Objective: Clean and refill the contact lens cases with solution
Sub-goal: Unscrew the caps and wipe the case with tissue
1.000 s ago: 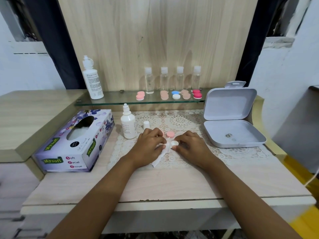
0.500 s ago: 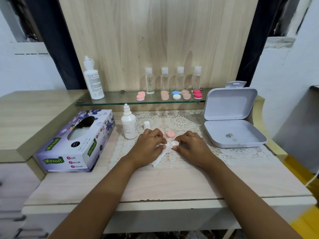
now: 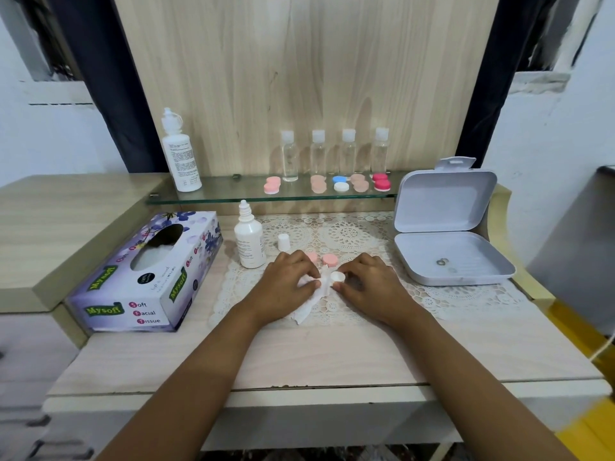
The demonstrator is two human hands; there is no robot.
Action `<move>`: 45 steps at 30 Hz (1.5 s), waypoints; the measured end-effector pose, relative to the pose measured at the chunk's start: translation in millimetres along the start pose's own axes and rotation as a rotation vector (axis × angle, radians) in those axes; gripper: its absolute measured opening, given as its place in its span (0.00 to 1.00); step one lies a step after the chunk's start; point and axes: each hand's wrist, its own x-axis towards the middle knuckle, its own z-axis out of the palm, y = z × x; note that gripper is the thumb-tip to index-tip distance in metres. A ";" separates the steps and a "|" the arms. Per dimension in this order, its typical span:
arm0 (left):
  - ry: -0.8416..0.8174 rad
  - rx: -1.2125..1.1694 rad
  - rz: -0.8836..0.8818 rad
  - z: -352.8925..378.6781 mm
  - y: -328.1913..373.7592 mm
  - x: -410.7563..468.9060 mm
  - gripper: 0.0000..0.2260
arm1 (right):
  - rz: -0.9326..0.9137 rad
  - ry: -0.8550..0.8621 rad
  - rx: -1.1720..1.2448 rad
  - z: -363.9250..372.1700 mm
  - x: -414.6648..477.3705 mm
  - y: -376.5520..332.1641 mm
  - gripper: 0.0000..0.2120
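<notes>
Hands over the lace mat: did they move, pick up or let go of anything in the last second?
Nothing visibly changed. The left hand still grips the tissue against the white lens case, which the right hand still pinches, at the same spot on the lace mat. The pink cap, solution bottle and tissue box stayed put.

"Mysoft Soft Facial Tissue": tissue box [image 3: 146, 274]

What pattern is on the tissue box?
Purple-blue flowers on a lilac tissue box, seen best in the head view.
</notes>
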 end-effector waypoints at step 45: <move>-0.031 -0.075 -0.181 1.7 9.6 0.6 0.13 | -0.132 0.274 -0.070 -10.9 -0.6 2.4 0.18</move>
